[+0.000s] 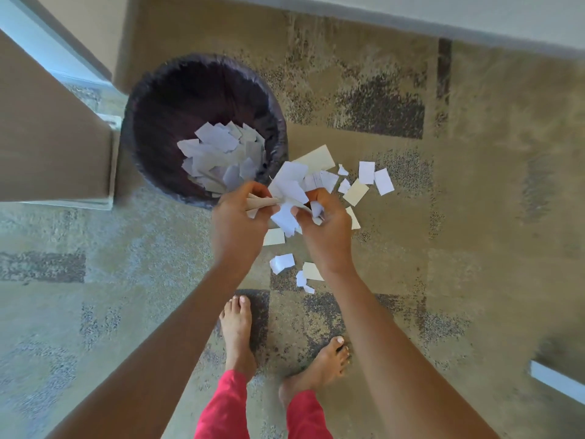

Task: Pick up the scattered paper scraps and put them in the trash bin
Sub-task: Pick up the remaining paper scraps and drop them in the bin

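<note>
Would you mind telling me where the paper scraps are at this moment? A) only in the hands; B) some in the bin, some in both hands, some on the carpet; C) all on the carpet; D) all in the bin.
B: white scraps lie inside the trash bin, the left hand and right hand each grip a bunch, and loose scraps lie on the carpet.

The trash bin (164, 122) stands on the carpet (474, 248) at ten o'clock from the hands (281, 217), scraps inside (218, 153). Loose scraps (367, 179) lie at two o'clock, others (281, 263) at six.
</note>
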`<state>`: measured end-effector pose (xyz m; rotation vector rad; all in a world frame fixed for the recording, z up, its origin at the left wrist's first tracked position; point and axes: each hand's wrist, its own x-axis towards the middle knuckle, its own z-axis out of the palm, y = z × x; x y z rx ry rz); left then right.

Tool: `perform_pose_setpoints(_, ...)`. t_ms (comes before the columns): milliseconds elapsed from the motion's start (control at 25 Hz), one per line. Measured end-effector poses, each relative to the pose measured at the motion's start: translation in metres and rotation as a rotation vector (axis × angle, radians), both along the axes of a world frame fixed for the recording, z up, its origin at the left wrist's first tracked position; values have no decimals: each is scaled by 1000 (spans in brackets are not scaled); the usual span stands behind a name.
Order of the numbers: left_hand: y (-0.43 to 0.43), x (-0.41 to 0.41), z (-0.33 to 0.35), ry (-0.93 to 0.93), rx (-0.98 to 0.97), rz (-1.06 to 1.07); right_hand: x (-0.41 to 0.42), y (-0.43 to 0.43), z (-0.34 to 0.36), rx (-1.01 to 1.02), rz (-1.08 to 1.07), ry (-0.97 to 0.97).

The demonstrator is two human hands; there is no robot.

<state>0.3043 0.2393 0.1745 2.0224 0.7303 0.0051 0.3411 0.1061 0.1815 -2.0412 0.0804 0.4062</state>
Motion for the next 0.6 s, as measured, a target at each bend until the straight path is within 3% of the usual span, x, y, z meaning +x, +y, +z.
perform_pose_setpoints(360,70,31,13,-72,106,241,52,91,8,-35,162,-149)
perform_pose_setpoints(600,88,41,-5,-34,193,184,67,119,-14,-151,290,-156)
